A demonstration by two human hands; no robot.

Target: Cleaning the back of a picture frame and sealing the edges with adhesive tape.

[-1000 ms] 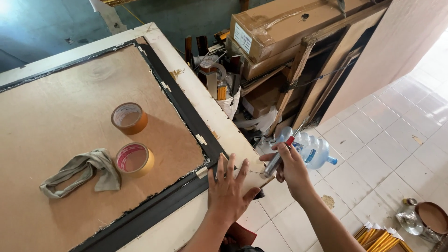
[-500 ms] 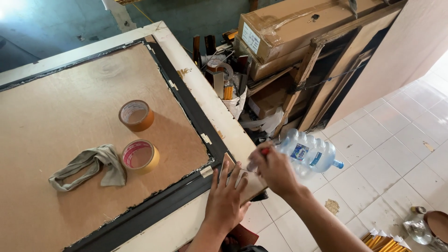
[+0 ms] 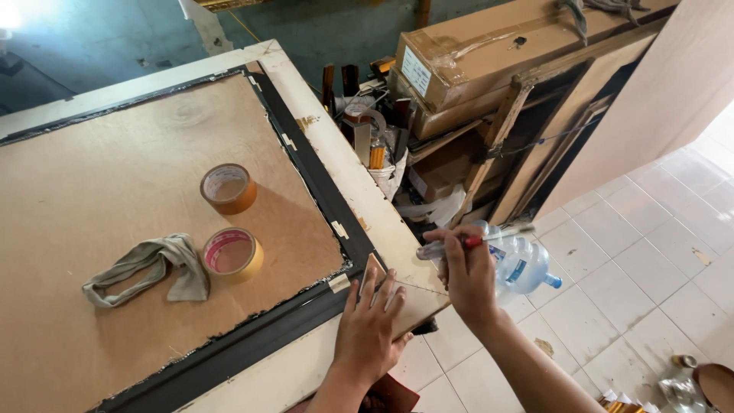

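My left hand (image 3: 371, 330) lies flat, fingers spread, on a small brown piece of board (image 3: 405, 300) at the near right corner of the table (image 3: 348, 172). My right hand (image 3: 468, 277) grips a pen-like marker with a red band (image 3: 466, 242), its tip down at the board's right edge. A thin line runs across the board between the two hands. A large framed brown panel with a black border (image 3: 115, 176) covers most of the table.
Two rolls of brown tape (image 3: 228, 188) (image 3: 233, 254) and a crumpled grey rag (image 3: 149, 268) lie on the panel. A blue water jug (image 3: 520, 264) lies on the tiled floor to the right. Cardboard boxes (image 3: 489, 53) and wooden frames (image 3: 512, 145) are stacked behind it.
My right hand has moved along the board's edge with the marker, first inward, then back to the right. My left hand stays pressed flat on the board. The view has shifted slightly.
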